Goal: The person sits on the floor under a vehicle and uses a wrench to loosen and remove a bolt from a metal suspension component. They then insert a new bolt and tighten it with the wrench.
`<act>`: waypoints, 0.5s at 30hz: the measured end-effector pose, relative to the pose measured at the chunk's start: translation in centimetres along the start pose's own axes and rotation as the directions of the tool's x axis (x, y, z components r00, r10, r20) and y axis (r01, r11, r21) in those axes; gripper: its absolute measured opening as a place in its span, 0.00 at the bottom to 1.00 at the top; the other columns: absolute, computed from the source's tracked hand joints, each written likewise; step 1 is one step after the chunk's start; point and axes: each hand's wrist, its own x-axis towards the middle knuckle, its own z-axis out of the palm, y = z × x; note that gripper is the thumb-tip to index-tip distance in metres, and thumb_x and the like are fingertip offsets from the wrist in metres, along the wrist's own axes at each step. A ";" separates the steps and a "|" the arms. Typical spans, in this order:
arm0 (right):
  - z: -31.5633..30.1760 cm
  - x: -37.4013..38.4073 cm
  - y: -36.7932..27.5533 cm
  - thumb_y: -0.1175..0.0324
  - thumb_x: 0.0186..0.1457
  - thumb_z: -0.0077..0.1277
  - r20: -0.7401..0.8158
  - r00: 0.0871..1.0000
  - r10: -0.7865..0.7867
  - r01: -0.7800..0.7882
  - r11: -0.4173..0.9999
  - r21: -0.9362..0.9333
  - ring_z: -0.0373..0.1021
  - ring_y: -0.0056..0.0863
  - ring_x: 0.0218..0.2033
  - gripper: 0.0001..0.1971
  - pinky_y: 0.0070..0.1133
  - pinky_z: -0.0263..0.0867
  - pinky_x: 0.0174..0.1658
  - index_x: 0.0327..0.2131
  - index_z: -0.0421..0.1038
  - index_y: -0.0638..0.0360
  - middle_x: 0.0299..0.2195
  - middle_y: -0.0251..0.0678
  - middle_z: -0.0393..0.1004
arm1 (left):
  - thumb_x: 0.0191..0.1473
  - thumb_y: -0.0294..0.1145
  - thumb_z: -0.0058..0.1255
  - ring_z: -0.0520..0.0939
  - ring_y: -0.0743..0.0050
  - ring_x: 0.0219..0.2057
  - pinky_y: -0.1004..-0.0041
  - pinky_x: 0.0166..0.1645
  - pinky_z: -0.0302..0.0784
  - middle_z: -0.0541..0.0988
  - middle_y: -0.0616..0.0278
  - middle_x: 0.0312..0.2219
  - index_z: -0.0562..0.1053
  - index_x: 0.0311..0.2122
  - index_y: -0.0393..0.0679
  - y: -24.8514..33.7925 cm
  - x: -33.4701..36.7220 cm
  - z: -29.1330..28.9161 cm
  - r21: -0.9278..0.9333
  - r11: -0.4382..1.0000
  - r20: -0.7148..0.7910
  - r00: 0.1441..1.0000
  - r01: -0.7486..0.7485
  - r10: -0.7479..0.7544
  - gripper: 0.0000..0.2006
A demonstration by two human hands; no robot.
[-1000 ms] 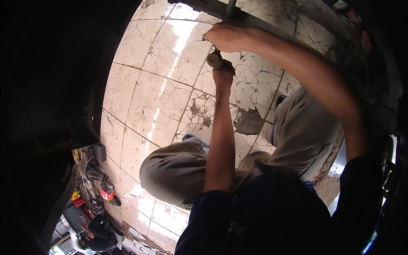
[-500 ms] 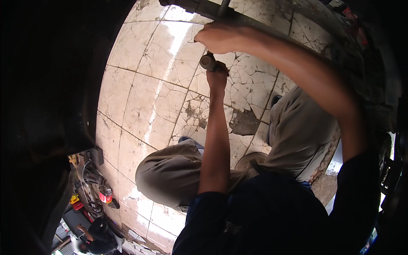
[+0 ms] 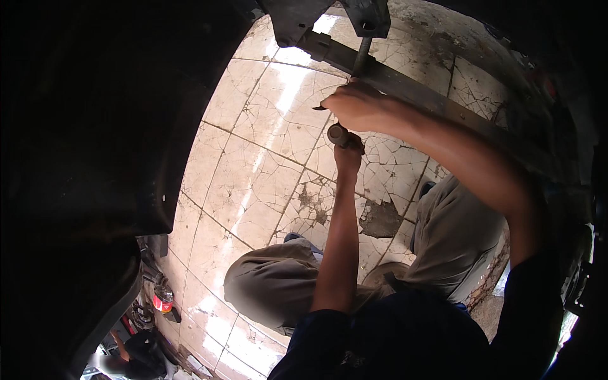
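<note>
My left hand [image 3: 350, 157] is closed around a metal part with a round, sleeve-like end [image 3: 338, 133], its circular face turned up toward me. Just beyond it, my right hand [image 3: 356, 106] wraps its fingers around the lower end of a dark rod [image 3: 361, 58] that looks threaded. This rod runs up to a black bracket [image 3: 370, 26] with a hole in it. A thin dark tip [image 3: 318, 108] sticks out beside my right fingers. Whether the rod and the round-ended part are one piece is hidden by my hands.
A long dark metal bar [image 3: 411, 88] crosses behind my right hand. Large black panels [image 3: 82, 126] fill the left side. Cracked floor tiles [image 3: 253, 190] lie below, with a broken patch [image 3: 381, 219]. At lower left are a bottle [image 3: 163, 301] and another person [image 3: 142, 351].
The view has shifted, so my hands and the floor sit lower and farther right. The black bracket has come into view at the top. Both hands keep their grip.
</note>
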 end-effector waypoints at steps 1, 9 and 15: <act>-0.5 -0.1 -0.2 0.79 0.49 0.45 0.021 1.000 0.009 -0.010 1.000 0.030 0.74 0.47 0.41 0.10 0.34 0.69 0.45 0.35 0.74 0.66 0.35 0.51 0.77 | 0.53 0.27 0.40 0.73 0.73 0.18 0.72 0.24 0.67 0.72 0.62 0.15 0.68 0.21 0.40 -0.3 0.0 -0.4 0.007 1.000 -0.014 1.000 0.012 -0.012 0.10; 1.2 0.4 0.3 0.74 0.47 0.52 -0.103 0.994 -0.048 0.038 0.995 -0.095 0.76 0.41 0.38 0.07 0.35 0.70 0.44 0.30 0.78 0.61 0.34 0.47 0.79 | 0.53 0.27 0.40 0.72 0.77 0.17 0.73 0.23 0.66 0.71 0.66 0.14 0.67 0.20 0.42 0.3 -0.2 -0.1 -0.003 1.000 -0.032 0.999 0.026 -0.026 0.10; 3.2 0.7 1.6 0.73 0.46 0.51 -0.205 0.977 -0.051 0.051 0.999 -0.004 0.76 0.44 0.36 0.06 0.36 0.69 0.44 0.29 0.77 0.62 0.31 0.47 0.79 | 0.55 0.31 0.43 0.72 0.77 0.17 0.73 0.23 0.66 0.72 0.65 0.15 0.68 0.23 0.41 1.5 -0.2 0.6 0.096 0.992 -0.008 0.997 0.080 -0.080 0.10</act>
